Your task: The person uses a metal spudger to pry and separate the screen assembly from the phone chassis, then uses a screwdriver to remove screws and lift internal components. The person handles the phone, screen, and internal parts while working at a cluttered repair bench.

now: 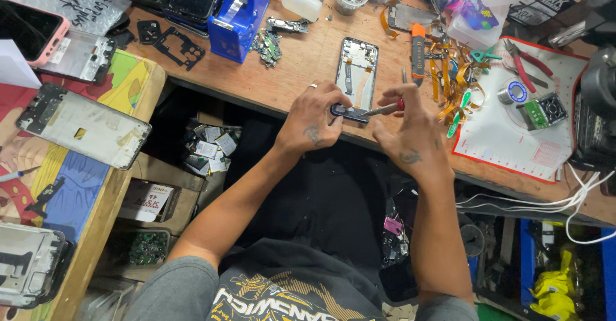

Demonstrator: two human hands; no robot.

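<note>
An opened phone frame lies lengthwise at the front edge of the wooden tabletop, its lower end just over that edge. The left hand curls around this lower end, fingers pressed together on the frame's left side and bottom corner. The right hand pinches a thin screwdriver between closed fingers, its tip touching the frame's bottom end. Orange flex cables lie near the frame, toward the right edge.

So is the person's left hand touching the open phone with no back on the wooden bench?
Touching. The head view shows the left hand with fingers pressed on the near end of the open phone, no gap.
</note>
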